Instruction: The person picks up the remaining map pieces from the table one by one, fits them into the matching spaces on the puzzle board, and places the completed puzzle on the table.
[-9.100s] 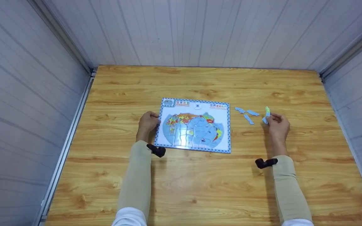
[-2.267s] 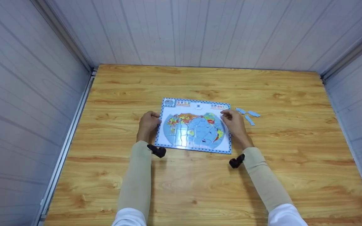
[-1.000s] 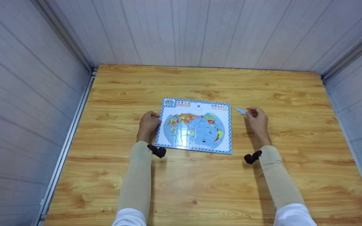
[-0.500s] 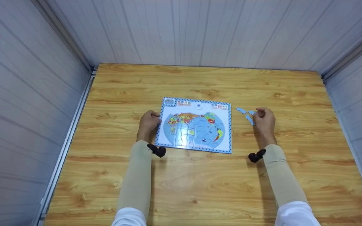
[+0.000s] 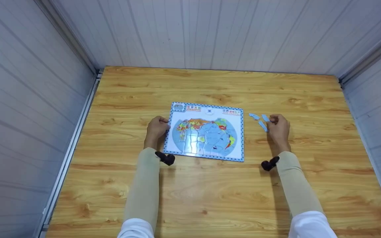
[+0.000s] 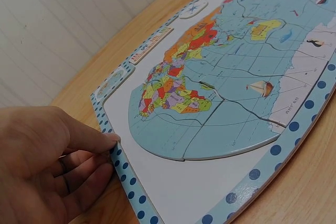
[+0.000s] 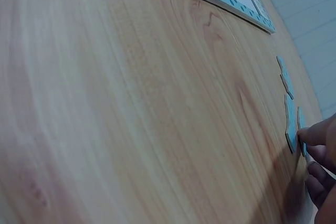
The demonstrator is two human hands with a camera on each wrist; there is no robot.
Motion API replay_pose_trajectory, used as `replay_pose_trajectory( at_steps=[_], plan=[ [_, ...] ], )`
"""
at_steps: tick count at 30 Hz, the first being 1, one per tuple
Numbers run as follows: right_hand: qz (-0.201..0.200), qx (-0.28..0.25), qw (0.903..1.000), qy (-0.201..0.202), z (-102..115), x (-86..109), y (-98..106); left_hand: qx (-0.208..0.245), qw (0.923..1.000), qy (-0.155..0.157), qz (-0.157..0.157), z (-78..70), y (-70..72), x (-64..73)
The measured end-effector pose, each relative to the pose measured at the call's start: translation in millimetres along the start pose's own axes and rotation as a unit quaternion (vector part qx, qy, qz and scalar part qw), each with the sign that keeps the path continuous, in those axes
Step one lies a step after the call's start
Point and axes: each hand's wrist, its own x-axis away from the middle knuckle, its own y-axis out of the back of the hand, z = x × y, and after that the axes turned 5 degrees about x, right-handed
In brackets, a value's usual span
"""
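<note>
A world map jigsaw puzzle board (image 5: pixel 207 158) with a blue dotted border lies on the table. At its left edge, my left hand (image 5: pixel 156 129) grips the border; in the left wrist view the thumb (image 6: pixel 107 141) lies on top, with the other fingers curled against the side. My right hand (image 5: pixel 279 130) pinches a slim light-blue puzzle piece (image 5: pixel 265 117) to the right of the board, partly covered by the fingertips. Beside it lie two more blue pieces, one wavy piece (image 5: pixel 254 116) nearer the board and one slanted piece (image 5: pixel 263 126) just left of the fingers.
The wood-grain table (image 5: pixel 207 198) meets a pale panel wall (image 5: pixel 197 33) at the back, with similar walls on the left and right. A small black device sits on each wrist. Glare crosses the lower middle of the map.
Earlier, my right hand held a blue and yellow-green piece, then reached over the map's right part. It has since returned to the loose pieces, and the pinched one has turned slightly. Left hand stays put.
</note>
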Motion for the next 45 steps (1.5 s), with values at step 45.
replay_pose_trajectory(
  at_steps=[45],
  plan=[
    [0.03, -0.114, 0.992, -0.043, 15, 10.5, -5, -0.004, 0.9999, 0.015, 0.001, -3.2, -0.2, 1.7]
  ],
)
